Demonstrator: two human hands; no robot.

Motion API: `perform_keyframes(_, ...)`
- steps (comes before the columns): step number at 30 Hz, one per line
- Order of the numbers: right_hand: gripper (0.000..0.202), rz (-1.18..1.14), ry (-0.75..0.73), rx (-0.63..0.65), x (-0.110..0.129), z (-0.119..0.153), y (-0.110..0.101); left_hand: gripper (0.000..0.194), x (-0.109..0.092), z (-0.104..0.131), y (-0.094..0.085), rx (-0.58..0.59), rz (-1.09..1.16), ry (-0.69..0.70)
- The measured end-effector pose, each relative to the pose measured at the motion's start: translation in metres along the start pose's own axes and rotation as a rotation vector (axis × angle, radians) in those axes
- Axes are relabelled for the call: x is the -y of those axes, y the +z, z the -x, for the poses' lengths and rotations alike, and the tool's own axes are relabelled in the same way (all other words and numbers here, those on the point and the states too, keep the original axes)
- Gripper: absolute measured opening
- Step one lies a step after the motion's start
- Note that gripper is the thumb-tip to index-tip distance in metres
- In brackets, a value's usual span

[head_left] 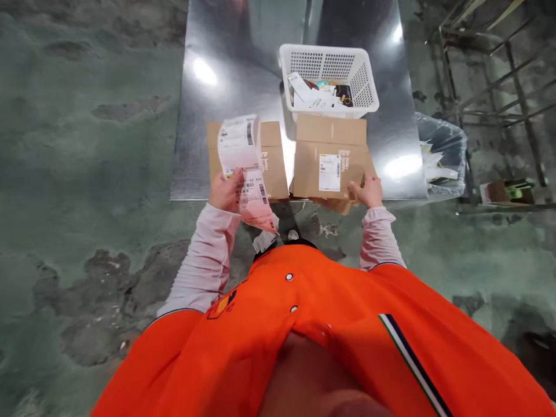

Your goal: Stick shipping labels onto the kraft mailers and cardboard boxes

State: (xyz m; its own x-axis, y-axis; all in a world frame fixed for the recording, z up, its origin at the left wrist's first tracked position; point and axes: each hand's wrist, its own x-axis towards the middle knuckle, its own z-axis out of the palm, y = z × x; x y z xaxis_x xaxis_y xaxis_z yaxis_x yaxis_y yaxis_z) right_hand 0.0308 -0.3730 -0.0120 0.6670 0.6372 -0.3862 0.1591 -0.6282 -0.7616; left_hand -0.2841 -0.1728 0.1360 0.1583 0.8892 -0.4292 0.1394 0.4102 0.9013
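Observation:
My left hand (226, 190) grips a long curling strip of printed shipping labels (240, 145) between thumb and fingers. Behind that strip a flattened cardboard box (274, 162) lies on the metal table, partly covered by it. My right hand (368, 190) pinches the lower right edge of another flat cardboard box (306, 168). A white shipping label (329, 172) is stuck on this box's face. More brown cardboard (336, 205) shows underneath, jutting past the table's front edge.
On the metal table (230, 75), a white plastic basket (328, 51) holds papers and small packets. To the right hangs a clear plastic bag (452, 145) with paper scraps inside. Beyond it stand a metal rack (516, 75) and an open carton (495, 192) with green contents.

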Motion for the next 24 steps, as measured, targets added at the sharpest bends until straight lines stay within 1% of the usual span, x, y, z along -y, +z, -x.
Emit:
perform_keyframes(1,0.088,0.008,-0.013,0.060,0.008,0.001,0.000,0.054,0.006,0.010,0.000,-0.003,-0.020,-0.002)
perform_keyframes(2,0.089,-0.039,-0.053,0.172,0.022,0.005,0.007,0.057,0.012,0.020,0.001,0.008,-0.049,-0.004)
perform_keyframes(3,0.091,-0.127,-0.113,0.332,0.038,0.012,0.020,0.059,0.019,0.030,0.003,0.044,-0.083,-0.011)
perform_keyframes(5,0.095,-0.359,-0.237,0.675,0.076,0.032,0.057,0.063,0.032,0.047,0.006,0.169,-0.148,-0.041)
perform_keyframes(6,0.093,-0.468,-0.274,0.746,0.093,0.045,0.076,0.064,0.037,0.053,0.008,0.229,-0.168,-0.046)
perform_keyframes(7,0.089,-0.557,-0.290,0.764,0.108,0.058,0.093,0.067,0.042,0.056,0.008,0.262,-0.172,-0.037)
perform_keyframes(8,0.084,-0.609,-0.291,0.749,0.119,0.070,0.108,0.070,0.045,0.058,0.008,0.262,-0.158,-0.018)
perform_keyframes(9,0.079,-0.621,-0.286,0.734,0.126,0.081,0.118,0.072,0.047,0.057,0.006,0.225,-0.131,0.001)
perform_keyframes(11,0.071,-0.546,-0.290,0.781,0.133,0.094,0.129,0.070,0.052,0.054,-0.001,0.079,-0.078,0.004)
perform_keyframes(13,0.064,-0.434,-0.319,0.833,0.137,0.095,0.131,0.062,0.058,0.052,-0.008,-0.056,-0.066,-0.031)
perform_keyframes(15,0.053,-0.364,-0.336,0.809,0.141,0.088,0.131,0.051,0.067,0.054,-0.011,-0.135,-0.095,-0.047)
perform_keyframes(17,0.042,-0.311,-0.365,0.778,0.148,0.081,0.132,0.043,0.076,0.058,-0.011,-0.229,-0.128,-0.023)
perform_keyframes(19,0.036,-0.251,-0.409,0.775,0.155,0.075,0.138,0.047,0.084,0.060,-0.009,-0.348,-0.138,0.004)
perform_keyframes(20,0.033,-0.229,-0.426,0.769,0.158,0.072,0.143,0.049,0.086,0.060,-0.008,-0.390,-0.127,0.011)
perform_keyframes(21,0.031,-0.217,-0.442,0.758,0.162,0.067,0.150,0.048,0.088,0.058,-0.009,-0.401,-0.105,0.006)
perform_keyframes(22,0.028,-0.211,-0.460,0.739,0.166,0.061,0.158,0.045,0.090,0.056,-0.011,-0.373,-0.074,-0.020)
perform_keyframes(23,0.025,-0.204,-0.483,0.705,0.171,0.052,0.169,0.043,0.091,0.052,-0.014,-0.317,-0.031,-0.070)
perform_keyframes(24,0.021,-0.188,-0.510,0.653,0.176,0.041,0.181,0.046,0.092,0.049,-0.018,-0.244,0.020,-0.139)
